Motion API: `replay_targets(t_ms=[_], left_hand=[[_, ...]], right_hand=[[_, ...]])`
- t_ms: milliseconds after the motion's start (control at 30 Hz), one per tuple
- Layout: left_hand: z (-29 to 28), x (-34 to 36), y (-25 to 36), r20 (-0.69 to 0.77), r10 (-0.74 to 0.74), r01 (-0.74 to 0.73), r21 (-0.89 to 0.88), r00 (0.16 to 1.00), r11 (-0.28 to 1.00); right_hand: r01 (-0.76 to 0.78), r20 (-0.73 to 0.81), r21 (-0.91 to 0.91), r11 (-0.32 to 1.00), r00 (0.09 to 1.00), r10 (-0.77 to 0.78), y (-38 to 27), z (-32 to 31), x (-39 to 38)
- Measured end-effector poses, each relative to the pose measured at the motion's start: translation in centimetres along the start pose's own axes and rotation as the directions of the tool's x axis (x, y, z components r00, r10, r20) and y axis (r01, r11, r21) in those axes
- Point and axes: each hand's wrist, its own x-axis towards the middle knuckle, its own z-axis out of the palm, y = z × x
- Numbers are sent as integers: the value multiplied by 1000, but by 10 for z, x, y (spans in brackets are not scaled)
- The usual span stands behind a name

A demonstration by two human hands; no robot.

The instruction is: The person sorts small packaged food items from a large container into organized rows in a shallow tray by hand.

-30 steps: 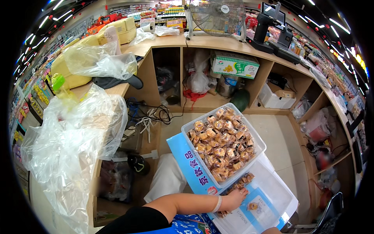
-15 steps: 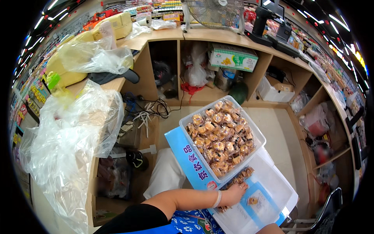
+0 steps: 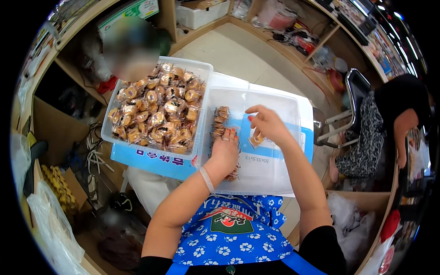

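Observation:
My left hand (image 3: 224, 153) lies over a row of wrapped small cakes (image 3: 222, 117) along the left side of a shallow clear plastic tray (image 3: 275, 181). Its fingers are stretched out on top of the packets. Above the tray's middle, my right hand (image 3: 268, 124) is open, its upper fingers reaching left. Near its thumb is a single wrapped cake (image 3: 255, 140); I cannot tell whether the thumb touches it. On the left stands a deeper clear bin (image 3: 106, 133), heaped with the same wrapped cakes (image 3: 160, 110).
Bin and tray rest on a blue-and-white box (image 3: 146, 160). Wooden shelves (image 3: 256, 27) curve around the work place. To the right are a black chair (image 3: 355, 101) and a person (image 3: 380, 123) in patterned trousers. White cables (image 3: 94, 153) hang at the left.
The view has swung to the right. My right hand has come in over the tray to the single wrapped cake. My left hand is still at the row.

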Motion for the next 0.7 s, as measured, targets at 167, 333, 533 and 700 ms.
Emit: replay_targets(t_ms=[167,333,533,700], left_hand=[[-5,-1,0,32,3,-2,-17,999,1000],[-11,-5,0,3,24,-24,40,1000,999],[-8,-2,-1,108,-5,4,12,994,1000],[1,-3,-2,-79,5,-7,-30,997,1000]], right_hand=[[-114,-128,-841,530,992,10,67,22,24],[-40,-18,-828,559,999,46,102,24,44],[-93,-241,-390,916,970,-4,72,20,56],[277,-213,-369,887,904,-371,100,57,65]])
